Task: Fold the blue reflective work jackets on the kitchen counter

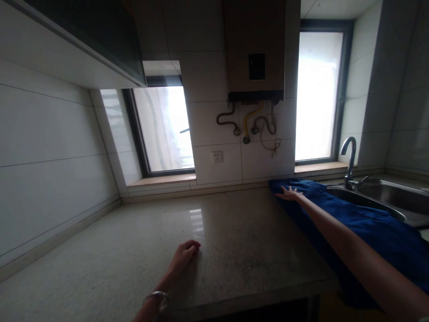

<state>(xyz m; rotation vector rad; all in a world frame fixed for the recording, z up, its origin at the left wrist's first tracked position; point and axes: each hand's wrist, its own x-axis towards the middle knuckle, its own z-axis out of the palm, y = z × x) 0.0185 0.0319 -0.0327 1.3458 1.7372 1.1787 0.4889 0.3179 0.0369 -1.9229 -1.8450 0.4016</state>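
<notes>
Fingers spread, my right hand lies flat on the far left corner of a dark blue cloth. The cloth is spread over the right part of the counter and partly overlaps the near edge of the sink; its front hangs down over the counter's edge. My right forearm crosses above it. My left hand, with a bracelet at the wrist, rests on the speckled stone counter. Its fingers are curled in and nothing shows in them. A gap of bare counter separates it from the cloth.
A steel sink with a curved faucet stands at the right. A water heater with hoses and valves hangs on the tiled wall above a socket. A cabinet overhangs the left; windows flank the heater.
</notes>
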